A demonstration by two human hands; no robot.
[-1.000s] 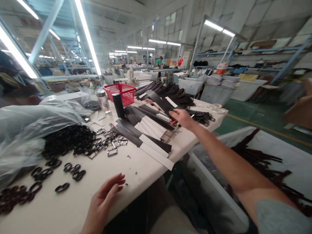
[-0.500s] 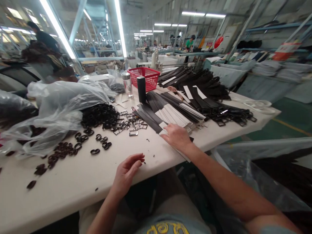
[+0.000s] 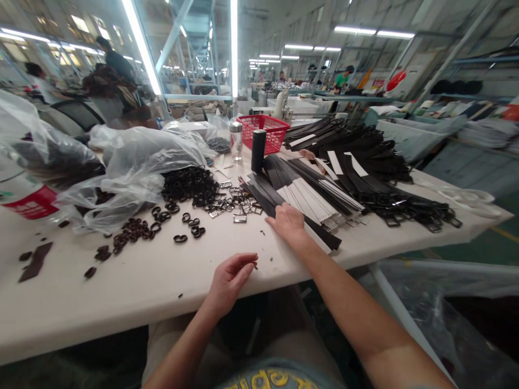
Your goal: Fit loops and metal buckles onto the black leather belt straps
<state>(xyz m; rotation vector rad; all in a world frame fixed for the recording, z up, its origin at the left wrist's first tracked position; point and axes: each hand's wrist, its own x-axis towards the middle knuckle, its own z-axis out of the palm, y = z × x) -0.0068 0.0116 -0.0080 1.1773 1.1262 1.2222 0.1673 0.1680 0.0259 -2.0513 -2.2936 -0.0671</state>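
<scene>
Head view. Item 1: right hand (image 3: 288, 222), back uppermost, lying on the near-left edge of the fanned dark strips (image 3: 263, 195). Its fingertips are hidden from me, so I cannot tell whether they pinch a strip or merely press. Item 2: left hand (image 3: 233, 281), near the front edge of the table (image 3: 162, 283); thumb and fingers loosely bent, a narrow gap between them, nothing seen in it. Item 3: the strips, overlapping, under the right hand and to both sides of it, pale ends towards me.

Handling note: I would single out 1 strip by its edge, since the layers look likely to drag their neighbours. I would steady the pile with the left hand and keep the pale ends aligned.

Item 4: metal buckles (image 3: 240, 218), loose, left of the strips. Item 5: black loops (image 3: 190, 186), heaped beyond the buckles' left side. Item 6: 1 black cylinder (image 3: 258, 151), upright behind the strips. Item 7: 1 red basket (image 3: 279, 135), farther back. Item 8: buckled straps (image 3: 365, 178), piled to the right.
</scene>
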